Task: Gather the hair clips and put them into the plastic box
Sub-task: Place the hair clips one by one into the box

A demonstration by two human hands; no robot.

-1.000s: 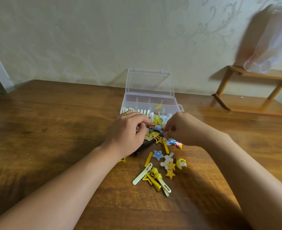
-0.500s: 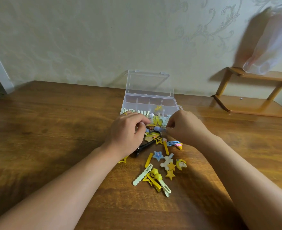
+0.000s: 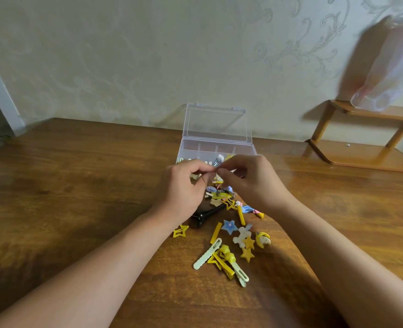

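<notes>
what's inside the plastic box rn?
In the plastic box: a row of pale clips along the front wall and a yellow clip. Both hands cover the rest.

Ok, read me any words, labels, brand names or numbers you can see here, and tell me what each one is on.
None can be read.
The plastic box is clear and shows no label.
The hair clips carry shapes only: stars and a moon.
The wall has only a swirl pattern.

I am facing a pale wall (image 3: 129, 58) with embossed scrollwork, a brown wooden surface (image 3: 60, 185) lying under soft light, a small wooden shelf (image 3: 371, 136) standing at right, a translucent plastic bag (image 3: 390, 74) hanging above it.
</notes>
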